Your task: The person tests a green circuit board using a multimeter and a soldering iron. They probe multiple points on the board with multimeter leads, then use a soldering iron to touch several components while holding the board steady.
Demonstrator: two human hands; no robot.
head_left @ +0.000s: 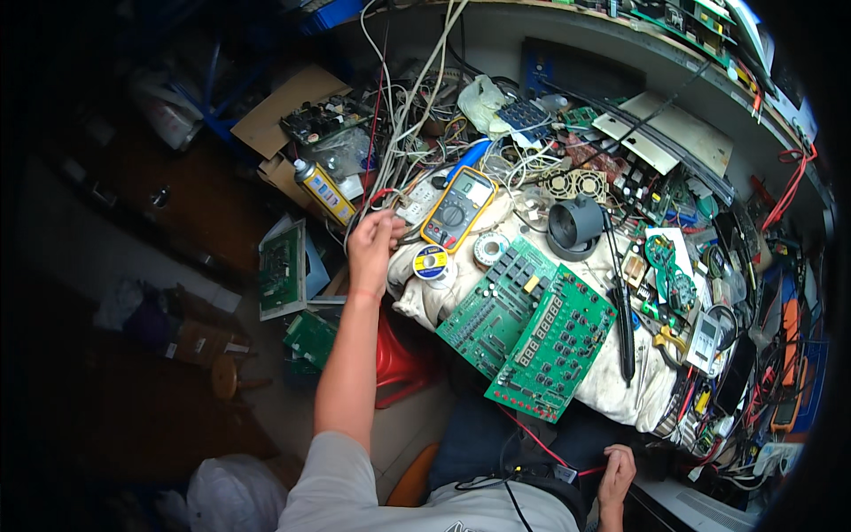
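Okay, left hand (370, 246) right by a white plastic socket strip (420, 202)

Strip's on the left side of the cloth-covered table (643, 396), with a yellow-framed grey multimeter (456, 211) just right of it. Left fingers are curled in close to the thumb; can't tell if they're pinching anything. Yellow can with a pale cap (325, 192) is left of that hand. Below the meter: a spool with a yellow-and-blue label (432, 262), then two green rectangular circuit boards (560, 355), one overlapping the other. Dark grey round holder (576, 223) sits beyond them. Right hand (618, 476) is way down low near a thin red wire (590, 472), fingers loosely bent, can't tell if they've got anything.
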